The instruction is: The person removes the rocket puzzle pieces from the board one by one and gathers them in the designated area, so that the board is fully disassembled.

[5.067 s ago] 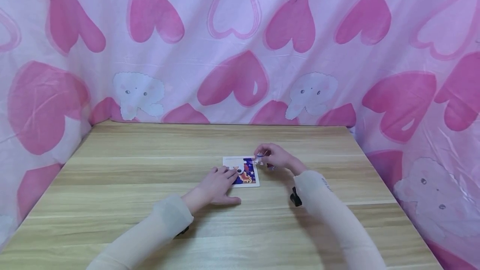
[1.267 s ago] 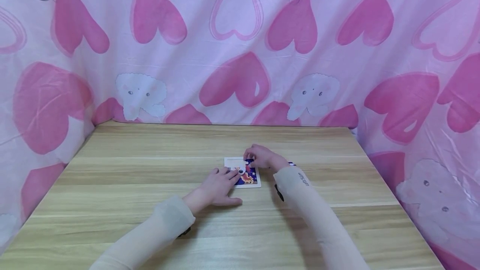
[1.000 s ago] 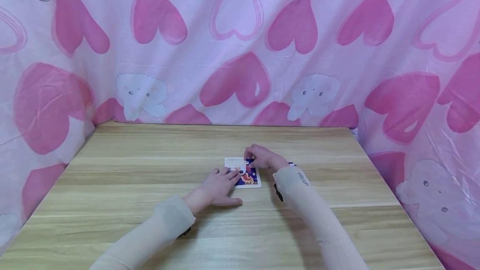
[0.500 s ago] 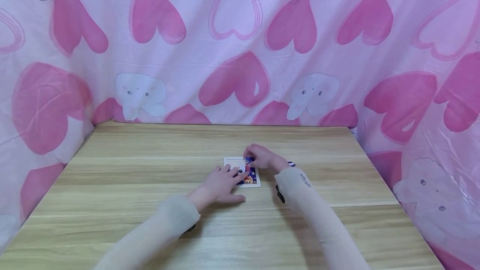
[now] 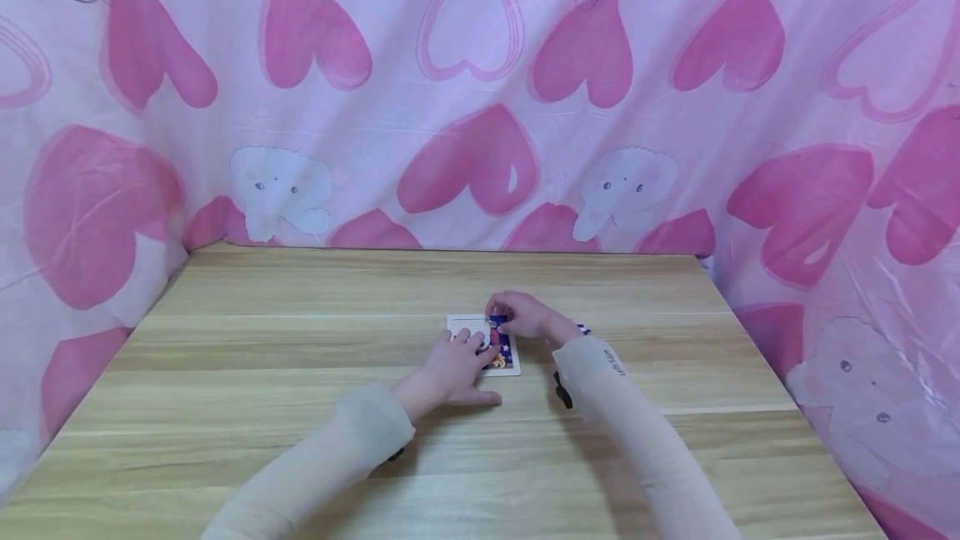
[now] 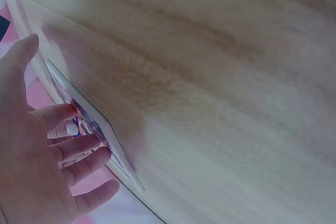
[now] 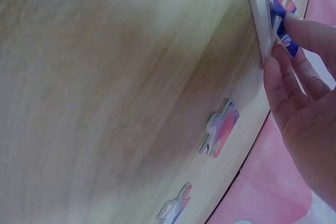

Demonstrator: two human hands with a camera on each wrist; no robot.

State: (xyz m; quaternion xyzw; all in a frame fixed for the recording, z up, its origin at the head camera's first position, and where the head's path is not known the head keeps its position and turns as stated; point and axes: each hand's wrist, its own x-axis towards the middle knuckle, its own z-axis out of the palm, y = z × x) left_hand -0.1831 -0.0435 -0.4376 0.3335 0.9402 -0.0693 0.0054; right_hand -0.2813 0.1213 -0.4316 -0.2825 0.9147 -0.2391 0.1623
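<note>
A small jigsaw puzzle in a white tray (image 5: pixel 467 322) lies on the table, its right part filled with purple, starry pieces. My left hand (image 5: pixel 459 367) rests on the tray's near left part with fingers spread, hiding some of the picture. In the left wrist view, the left fingertips (image 6: pixel 100 154) overlap the tray. My right hand (image 5: pixel 527 317) is at the tray's far right corner, pinching a blue puzzle piece (image 7: pixel 287 44) between thumb and fingers. That piece is tilted over the filled pieces in the right wrist view, the other right fingers lying along the tray's edge.
Two loose puzzle pieces, a pink and white one (image 7: pixel 220 129) and another (image 7: pixel 177 204), lie on the wooden table (image 5: pixel 300 298) to the right of the tray. A pink heart-patterned curtain (image 5: pixel 360 148) hangs along the back and both sides.
The right hand has moved from beside the tray's right edge onto its far right corner with a piece, then stayed nearly still. The left hand has slid slightly right over the tray.
</note>
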